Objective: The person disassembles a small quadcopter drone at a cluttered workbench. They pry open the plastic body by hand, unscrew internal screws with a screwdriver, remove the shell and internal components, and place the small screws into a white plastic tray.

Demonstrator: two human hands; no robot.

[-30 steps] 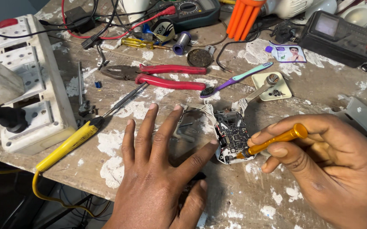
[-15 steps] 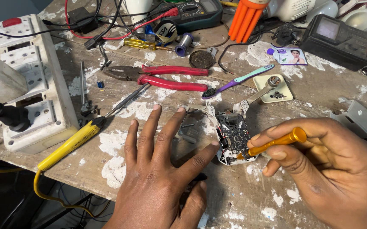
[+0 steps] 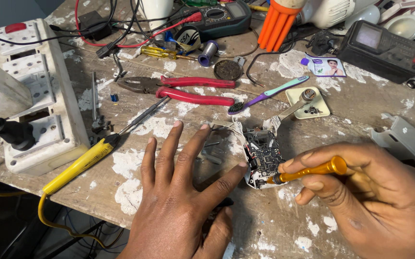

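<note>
- Almost nothing has moved since the earlier frames: the left hand (image 3: 181, 201) lies in the same place, and the right hand (image 3: 375, 192) has only shifted a little with its tool.
- Left hand is flat on the wooden workbench (image 3: 265, 240), fingers spread apart, holding nothing; the index fingertip touches the edge of the small opened device (image 3: 261, 156).
- Right hand is closed around an orange precision screwdriver (image 3: 308, 171), and its dark tip rests on the lower edge of the device's circuit board.
- This device lies between both hands, a white shell with a black board inside.
- Left of the hands, a yellow-handled soldering iron (image 3: 80, 163) lies diagonally, just beside a white power strip (image 3: 35, 96).
- Further away are red-handled pliers (image 3: 183, 88), and a purple and teal toothbrush (image 3: 270, 96) near a cream square plate (image 3: 308, 103).
- At the far edge stand a dark multimeter (image 3: 222, 17), an orange ribbed thing (image 3: 279, 21) and a black meter (image 3: 385, 43) on the right.
</note>
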